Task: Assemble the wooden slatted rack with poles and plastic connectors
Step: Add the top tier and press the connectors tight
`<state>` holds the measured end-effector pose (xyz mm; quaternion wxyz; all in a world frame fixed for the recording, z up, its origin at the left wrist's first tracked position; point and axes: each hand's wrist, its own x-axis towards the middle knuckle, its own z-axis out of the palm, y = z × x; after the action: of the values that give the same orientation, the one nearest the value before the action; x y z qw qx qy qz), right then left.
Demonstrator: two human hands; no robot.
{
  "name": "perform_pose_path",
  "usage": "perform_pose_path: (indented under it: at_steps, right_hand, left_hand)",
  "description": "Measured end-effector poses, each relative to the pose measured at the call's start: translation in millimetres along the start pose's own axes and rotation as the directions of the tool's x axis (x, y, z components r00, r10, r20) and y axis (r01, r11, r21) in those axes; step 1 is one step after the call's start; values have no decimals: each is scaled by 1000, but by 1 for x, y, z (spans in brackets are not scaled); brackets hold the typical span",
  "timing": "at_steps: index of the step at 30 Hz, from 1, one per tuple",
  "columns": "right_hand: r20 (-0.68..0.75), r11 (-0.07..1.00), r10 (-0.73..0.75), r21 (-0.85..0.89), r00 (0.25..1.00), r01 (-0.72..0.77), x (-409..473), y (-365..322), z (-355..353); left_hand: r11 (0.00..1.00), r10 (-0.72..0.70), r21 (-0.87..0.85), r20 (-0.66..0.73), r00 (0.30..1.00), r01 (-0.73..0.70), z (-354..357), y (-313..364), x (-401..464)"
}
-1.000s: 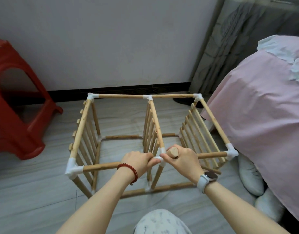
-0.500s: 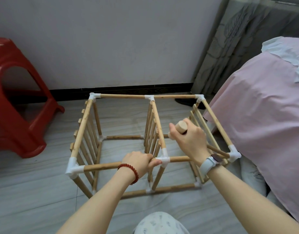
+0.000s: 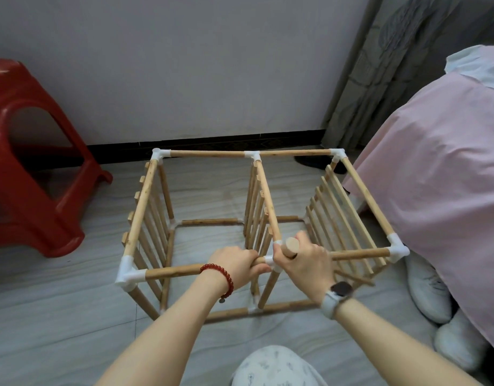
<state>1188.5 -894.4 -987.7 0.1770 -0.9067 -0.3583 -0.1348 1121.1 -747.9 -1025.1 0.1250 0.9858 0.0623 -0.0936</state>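
The wooden slatted rack stands on the floor, its poles joined by white plastic connectors such as the front left corner. My left hand grips the front top pole just left of the middle white connector. My right hand holds a short round wooden tool down at that middle connector; its lower end is hidden in my fist.
A red plastic stool stands at the left. A bed with a pink sheet is close on the right, with white shoes beneath its edge. The wall and dark skirting run behind the rack.
My right hand, raised over the rack half a second ago, has come back down with the wooden tool onto the middle front connector. My left hand has kept its grip on the pole.
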Motion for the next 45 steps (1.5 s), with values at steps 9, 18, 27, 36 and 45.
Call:
perform_pose_path:
  at_steps: [9,18,27,36,45]
  right_hand:
    - [-122,999,-16,26,992,19,3,5,0]
    - [164,994,80,62,983,-91,10,20,9]
    - [149,944,197,237,969,-228,138,37,24]
    - [202,919,177,316,963,-235,245,47,87]
    - [-238,937,103,350,966,-14,312,21,54]
  left_hand:
    - [1000,-3,-12,5,1000,3,0,-3,3]
    - [998,6,-66,-31,1000,-8,2,-5,2]
    - [997,-58,-48,-82,995,54,-52,-58,70]
    - [924,-326,112,-271,906,365,-94,-137,209]
    - [942,-281,-14,-574,769,334,-47,-143,202]
